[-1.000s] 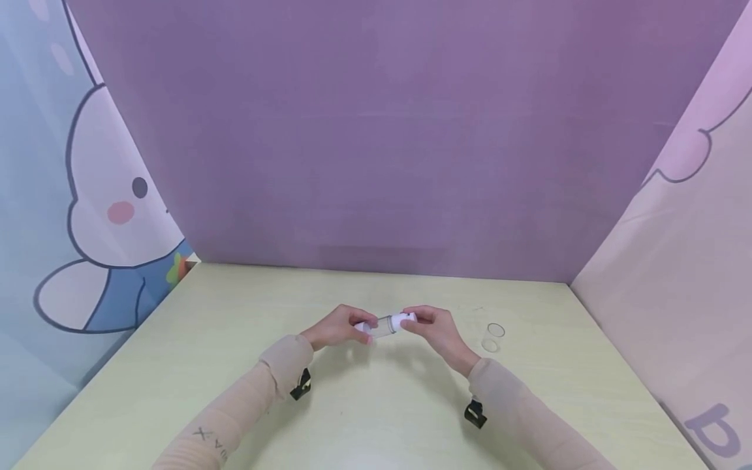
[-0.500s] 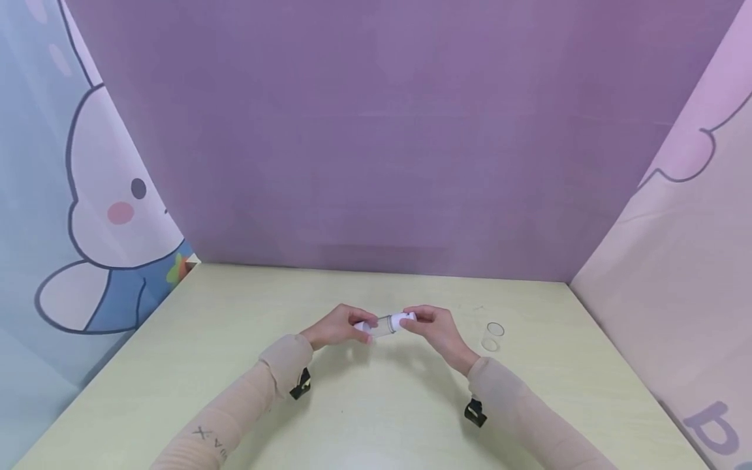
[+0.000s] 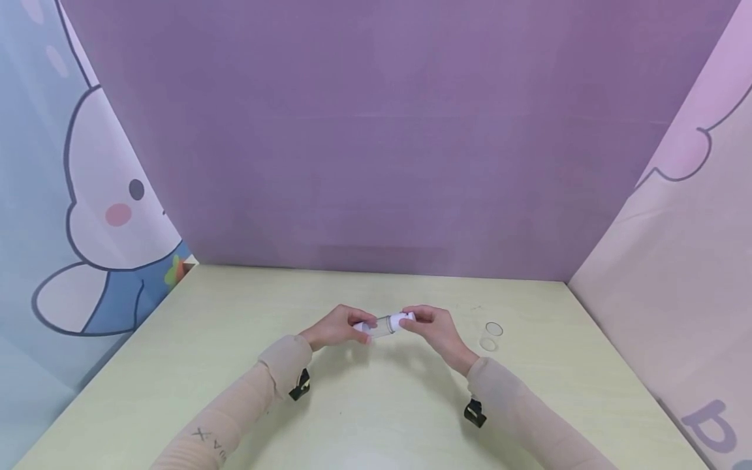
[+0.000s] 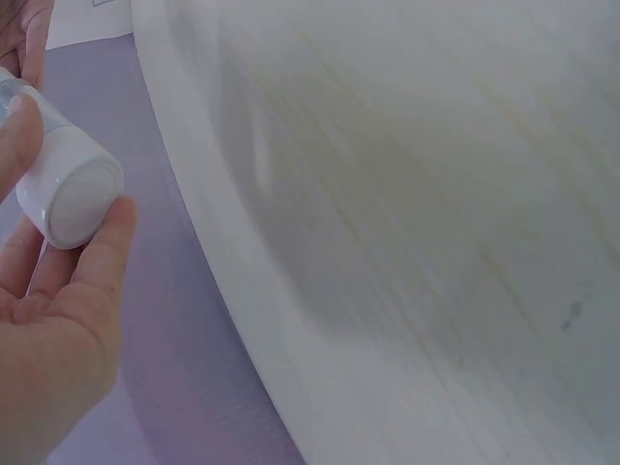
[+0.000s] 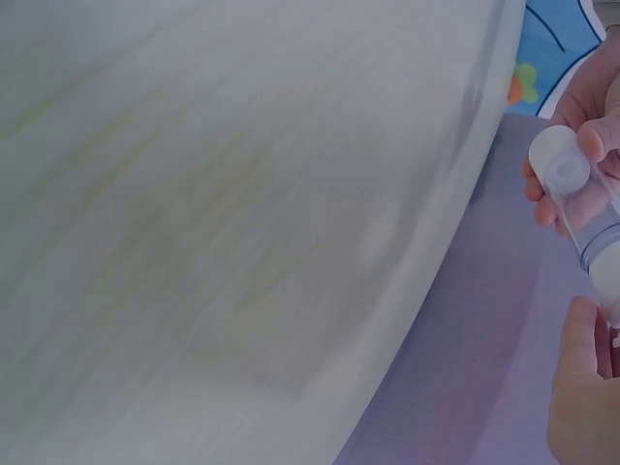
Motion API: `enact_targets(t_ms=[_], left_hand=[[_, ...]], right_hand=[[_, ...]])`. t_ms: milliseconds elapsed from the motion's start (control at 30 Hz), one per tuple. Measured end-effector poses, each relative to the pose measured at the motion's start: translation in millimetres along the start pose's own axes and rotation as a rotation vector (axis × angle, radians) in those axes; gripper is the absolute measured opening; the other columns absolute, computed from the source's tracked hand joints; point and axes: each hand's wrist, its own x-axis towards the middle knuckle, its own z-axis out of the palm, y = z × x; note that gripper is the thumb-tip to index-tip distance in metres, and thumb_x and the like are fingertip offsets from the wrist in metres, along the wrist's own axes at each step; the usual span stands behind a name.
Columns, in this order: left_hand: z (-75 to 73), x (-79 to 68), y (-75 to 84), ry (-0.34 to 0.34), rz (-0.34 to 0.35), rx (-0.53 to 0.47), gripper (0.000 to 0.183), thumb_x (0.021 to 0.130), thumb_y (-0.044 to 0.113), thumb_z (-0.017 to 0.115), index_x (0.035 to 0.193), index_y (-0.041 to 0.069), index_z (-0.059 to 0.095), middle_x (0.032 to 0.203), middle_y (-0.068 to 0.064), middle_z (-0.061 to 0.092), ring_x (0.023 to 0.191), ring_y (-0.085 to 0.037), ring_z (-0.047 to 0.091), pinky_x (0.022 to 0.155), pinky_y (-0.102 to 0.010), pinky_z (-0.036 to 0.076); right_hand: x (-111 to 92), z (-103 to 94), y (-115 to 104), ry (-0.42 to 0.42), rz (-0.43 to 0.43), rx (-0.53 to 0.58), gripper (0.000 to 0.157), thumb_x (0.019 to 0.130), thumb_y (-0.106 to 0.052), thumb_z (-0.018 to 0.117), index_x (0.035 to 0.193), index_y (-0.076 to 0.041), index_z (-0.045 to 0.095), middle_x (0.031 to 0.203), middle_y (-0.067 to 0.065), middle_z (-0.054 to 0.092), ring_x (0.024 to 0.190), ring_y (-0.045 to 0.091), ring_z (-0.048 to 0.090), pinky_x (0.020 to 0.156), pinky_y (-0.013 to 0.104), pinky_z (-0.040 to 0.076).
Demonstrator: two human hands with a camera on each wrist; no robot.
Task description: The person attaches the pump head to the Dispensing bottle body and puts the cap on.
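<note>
A small clear bottle [image 3: 382, 326] with white ends lies almost level between my hands, just above the table. My left hand [image 3: 337, 326] grips its left end, thumb over the side; the left wrist view shows the round white base [image 4: 73, 184] against those fingers. At the other end, my right hand [image 3: 439, 331] pinches the white pump-like top [image 3: 402, 320]. Through the clear wall [image 5: 589, 218], the right wrist view shows a white disc inside near the base. To the right of my right hand, a clear open cylinder [image 3: 491, 336], like a cap, stands on the table.
The pale wood-look table [image 3: 376, 418] ends at a purple backdrop [image 3: 376, 163]. Printed cloth panels [image 3: 117, 176] hang on both sides. Faint small marks [image 3: 476, 307] show on the table behind the clear cylinder. Black wrist mounts [image 3: 300, 385] hang below both sleeves.
Both hands keep their hold on the bottle in almost the same place. The whole head view has shifted very slightly.
</note>
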Motion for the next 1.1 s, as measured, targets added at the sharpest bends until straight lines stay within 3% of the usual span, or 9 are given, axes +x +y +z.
enact_targets(t_ms=[267, 633, 1100], left_hand=[[0.5, 0.7, -0.6, -0.006, 0.005, -0.016, 0.037, 0.078, 0.009, 0.071, 0.114, 0.009, 0.065, 0.118, -0.008, 0.062, 0.102, -0.022, 0.056, 0.085, -0.032, 0.046], [2.4, -0.1, 0.9, -0.009, -0.01, -0.003, 0.037, 0.078, 0.01, 0.072, 0.114, 0.011, 0.065, 0.117, -0.006, 0.063, 0.1, -0.02, 0.056, 0.085, -0.033, 0.045], [4.9, 1.3, 0.6, -0.007, -0.011, -0.008, 0.036, 0.078, 0.009, 0.071, 0.114, 0.009, 0.065, 0.119, -0.007, 0.062, 0.101, -0.019, 0.056, 0.088, -0.034, 0.045]], right_hand=[[-2.7, -2.7, -3.0, -0.086, -0.06, 0.049, 0.042, 0.077, -0.003, 0.07, 0.118, -0.004, 0.06, 0.123, 0.014, 0.059, 0.117, 0.027, 0.053, 0.089, 0.031, 0.048], [-4.7, -2.1, -4.1, -0.104, -0.052, 0.034, 0.038, 0.077, 0.001, 0.068, 0.115, -0.003, 0.062, 0.121, 0.015, 0.06, 0.114, 0.026, 0.055, 0.088, 0.033, 0.048], [-4.9, -3.3, -1.8, -0.045, -0.02, 0.017, 0.036, 0.077, -0.002, 0.069, 0.112, -0.007, 0.065, 0.116, 0.01, 0.064, 0.107, 0.022, 0.059, 0.088, 0.033, 0.048]])
